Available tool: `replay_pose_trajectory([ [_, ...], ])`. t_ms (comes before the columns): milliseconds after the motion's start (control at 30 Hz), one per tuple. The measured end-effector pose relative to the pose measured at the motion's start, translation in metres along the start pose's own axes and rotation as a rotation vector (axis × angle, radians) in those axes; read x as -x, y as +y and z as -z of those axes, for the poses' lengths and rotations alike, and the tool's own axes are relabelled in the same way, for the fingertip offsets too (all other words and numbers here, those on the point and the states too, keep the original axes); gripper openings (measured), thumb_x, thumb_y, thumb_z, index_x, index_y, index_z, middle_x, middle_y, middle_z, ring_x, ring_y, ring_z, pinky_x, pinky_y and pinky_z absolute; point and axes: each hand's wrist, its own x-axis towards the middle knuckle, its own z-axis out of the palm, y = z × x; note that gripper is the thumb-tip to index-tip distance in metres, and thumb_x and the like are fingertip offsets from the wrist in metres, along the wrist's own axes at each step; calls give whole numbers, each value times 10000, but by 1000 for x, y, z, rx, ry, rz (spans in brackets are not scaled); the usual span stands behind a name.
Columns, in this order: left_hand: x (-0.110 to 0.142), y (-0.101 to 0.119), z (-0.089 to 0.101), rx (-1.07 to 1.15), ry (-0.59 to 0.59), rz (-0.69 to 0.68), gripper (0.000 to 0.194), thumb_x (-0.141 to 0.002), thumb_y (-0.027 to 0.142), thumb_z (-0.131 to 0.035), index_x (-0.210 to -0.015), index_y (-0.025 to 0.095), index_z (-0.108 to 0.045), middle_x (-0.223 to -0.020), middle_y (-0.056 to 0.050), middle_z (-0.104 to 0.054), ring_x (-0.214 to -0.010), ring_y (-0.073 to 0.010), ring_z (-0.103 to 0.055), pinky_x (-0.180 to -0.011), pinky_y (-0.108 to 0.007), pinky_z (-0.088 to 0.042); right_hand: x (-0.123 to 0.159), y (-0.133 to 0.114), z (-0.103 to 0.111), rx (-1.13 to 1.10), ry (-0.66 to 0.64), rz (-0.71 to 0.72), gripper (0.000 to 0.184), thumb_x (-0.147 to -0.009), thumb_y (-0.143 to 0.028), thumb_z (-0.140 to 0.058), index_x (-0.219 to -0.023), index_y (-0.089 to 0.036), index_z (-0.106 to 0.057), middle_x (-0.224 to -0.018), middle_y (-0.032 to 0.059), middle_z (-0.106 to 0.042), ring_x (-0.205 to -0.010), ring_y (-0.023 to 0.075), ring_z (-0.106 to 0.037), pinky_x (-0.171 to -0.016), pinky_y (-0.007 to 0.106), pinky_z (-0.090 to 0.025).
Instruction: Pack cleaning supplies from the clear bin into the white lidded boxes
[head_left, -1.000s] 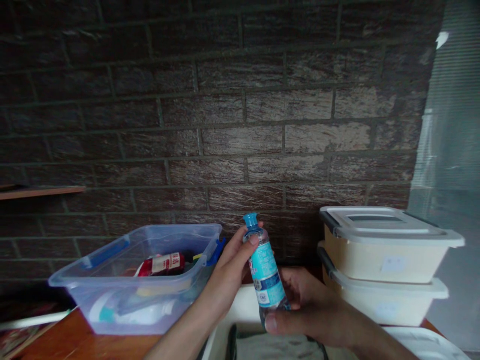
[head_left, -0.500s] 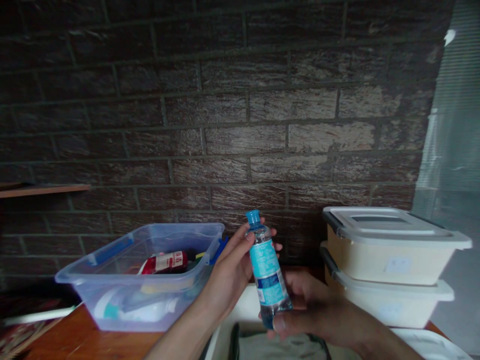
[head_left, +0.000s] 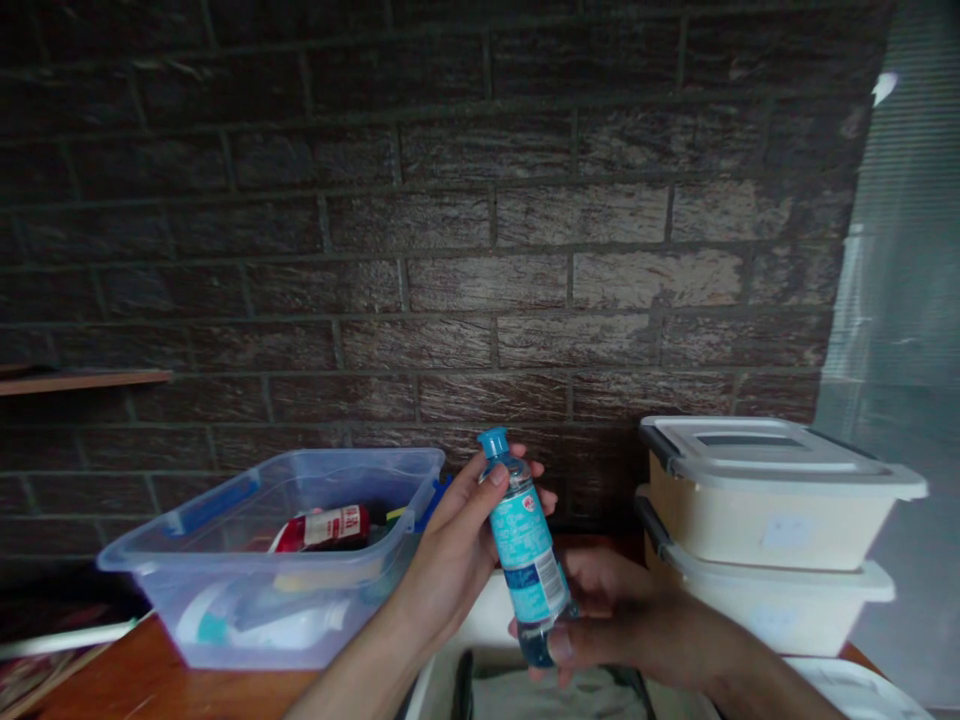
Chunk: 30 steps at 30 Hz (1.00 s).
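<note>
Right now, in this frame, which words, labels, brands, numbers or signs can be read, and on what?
None reads clearly enough to quote.
Blue-capped bottle: small print, a round red mark and a barcode; too small to read.
Red bottle in the clear bin: characters too blurred to quote.
Upper sticker and lower sticker on the stacked boxes: blurred.

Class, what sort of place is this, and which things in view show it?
Probably a storage corner, perhaps at home: a see-through tub with things inside, two stacked, lidded boxes, and a wooden surface beneath the tub, near a dark brick-patterned wall.
</note>
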Motion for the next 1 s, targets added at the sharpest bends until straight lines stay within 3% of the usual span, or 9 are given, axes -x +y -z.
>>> replay_pose_trajectory([
  [133, -3, -2, 2, -30, 56, -26, 439, -886, 386, -726, -1265, 181, -644, -1217, -132, -707, -953, -272, -729, -899, -422, -554, -3, 0, -3, -20, 50, 68, 438, -747, -360, -868, -1049, -124, -656, -868, -3, -572, -770, 103, -470, -678, 211, -356],
  [233, -6, -4, 3, -105, 107, -54, 484, -846, 393, -776, -1264, 189, -640, -1210, -126, -709, -948, -265, -731, -845, -380, -558, -6, 3, -3, 23, 91, 106, 469, -738, -363, -873, -1084, -137, -650, -875, -13, -545, -771, 105, -433, -666, 214, -334],
  [400, -7, -5, 4, -86, 80, -47, 435, -838, 365, -792, -1202, 173, -654, -1131, -105, -712, -912, -234, -728, -814, -335, -553, -4, 6, 1, 128, 153, 38, 570, -672, -434, -905, -1103, -171, -642, -878, -20, -566, -787, 126, -468, -653, 219, -365],
  [667, -6, -4, 4, 35, 35, -47, 349, -895, 336, -719, -1192, 166, -651, -1087, -95, -712, -913, -233, -723, -904, -384, -544, 2, -2, 2, 50, 18, -17, 491, -787, -476, -807, -1109, -146, -638, -928, 48, -661, -808, 187, -643, -722, 292, -492],
  [767, -6, -4, 5, -4, 65, -94, 358, -917, 331, -678, -1233, 169, -633, -1119, -103, -713, -945, -237, -715, -902, -384, -544, 0, -4, -2, 63, 80, 54, 473, -762, -415, -843, -1101, -145, -656, -918, 16, -631, -821, 149, -577, -723, 251, -444],
  [900, -7, -3, 5, -89, 159, -105, 414, -869, 335, -752, -1232, 185, -623, -1138, -94, -707, -960, -230, -706, -813, -334, -562, -1, -3, -6, 191, 250, 99, 487, -699, -346, -901, -1081, -158, -664, -952, 1, -622, -863, 151, -516, -705, 236, -396],
  [1000, -6, -4, 4, -90, 151, -66, 415, -850, 335, -781, -1208, 206, -616, -1114, -74, -699, -931, -225, -708, -748, -322, -576, -1, -4, -7, 227, 255, 93, 581, -659, -349, -919, -1147, -176, -656, -1040, 20, -654, -925, 189, -532, -739, 260, -415],
])
